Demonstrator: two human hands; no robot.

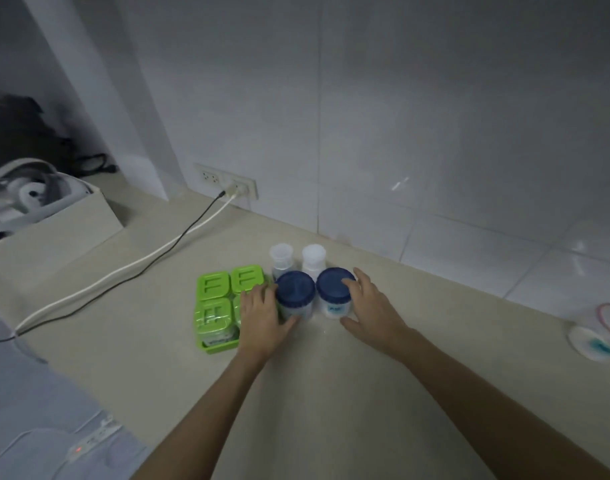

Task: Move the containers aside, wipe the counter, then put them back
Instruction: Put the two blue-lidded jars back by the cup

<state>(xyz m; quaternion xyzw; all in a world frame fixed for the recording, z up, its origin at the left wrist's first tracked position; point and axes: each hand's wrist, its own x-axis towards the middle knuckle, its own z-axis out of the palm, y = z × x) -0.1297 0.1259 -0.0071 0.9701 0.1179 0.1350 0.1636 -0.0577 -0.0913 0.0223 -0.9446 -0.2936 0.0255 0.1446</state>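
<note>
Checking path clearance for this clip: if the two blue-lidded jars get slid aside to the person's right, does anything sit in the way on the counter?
Mostly clear. The right hand and left hand bracket the two blue-lidded jars. To their right the counter is bare until a round white container near the frame's right edge.

Dim, cool-toned light, faint glare streaks on wall tiles (400,183), soft shadows, slight blur, wide-angle bending at edges
</note>
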